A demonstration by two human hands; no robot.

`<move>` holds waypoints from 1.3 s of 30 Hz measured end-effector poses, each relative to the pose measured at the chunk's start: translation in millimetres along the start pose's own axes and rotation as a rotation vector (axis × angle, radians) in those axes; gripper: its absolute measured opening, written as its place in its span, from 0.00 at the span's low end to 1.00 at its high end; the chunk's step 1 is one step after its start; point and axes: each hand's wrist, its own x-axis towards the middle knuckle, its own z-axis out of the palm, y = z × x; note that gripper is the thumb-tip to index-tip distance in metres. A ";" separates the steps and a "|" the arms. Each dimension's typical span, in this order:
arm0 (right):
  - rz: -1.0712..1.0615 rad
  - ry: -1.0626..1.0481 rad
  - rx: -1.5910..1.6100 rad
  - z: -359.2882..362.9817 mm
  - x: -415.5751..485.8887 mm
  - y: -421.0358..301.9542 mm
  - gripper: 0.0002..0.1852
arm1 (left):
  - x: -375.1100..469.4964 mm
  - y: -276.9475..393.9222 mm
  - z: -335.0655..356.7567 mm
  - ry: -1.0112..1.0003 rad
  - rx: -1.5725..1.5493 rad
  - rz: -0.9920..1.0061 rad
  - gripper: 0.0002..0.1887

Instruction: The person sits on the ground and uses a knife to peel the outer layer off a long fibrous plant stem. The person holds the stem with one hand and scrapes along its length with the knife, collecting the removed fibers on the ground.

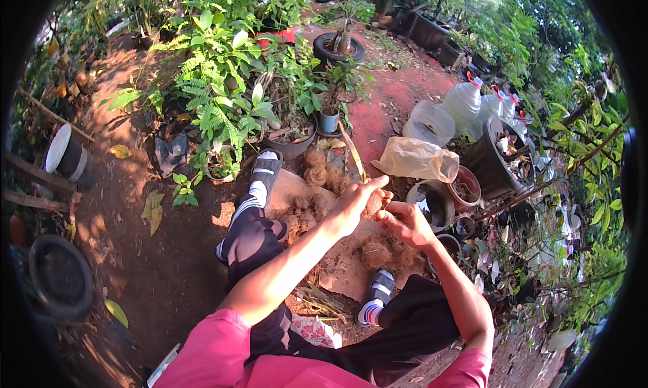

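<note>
My left hand [354, 201] grips a small brown fibre ball [373, 204], and a long dry leaf strip [354, 152] rises from that hand. The fingertips of my right hand [407, 225] pinch at the ball's right side; what exactly they hold is too small to tell. Below the hands lies a flat brown sheet [344, 271] on the ground between my feet. Fibre balls [316, 175] sit at its far edge, more brown clumps [304, 211] lie at its left, and a loose heap of fibre [379, 251] rests near my right foot.
Potted plants [291, 145] stand ahead. At the right are a crumpled plastic bag [415, 159], a clear plastic container [429, 124], large bottles [463, 102], a reddish pot [464, 185] and a black pot [493, 157]. Dry leaf strips [324, 303] lie near my legs.
</note>
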 end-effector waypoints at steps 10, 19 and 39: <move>0.015 0.045 0.000 -4.5 0.1 -1.2 0.25 | -5.2 3.3 -1.5 -0.159 -0.051 0.081 0.13; 0.065 0.026 -0.086 -5.7 -1.5 -7.4 0.25 | 3.7 -2.4 -6.5 -0.138 0.031 0.016 0.12; -0.026 -0.027 0.040 9.5 11.3 -19.6 0.22 | 24.7 2.3 -9.3 0.297 -0.420 0.295 0.14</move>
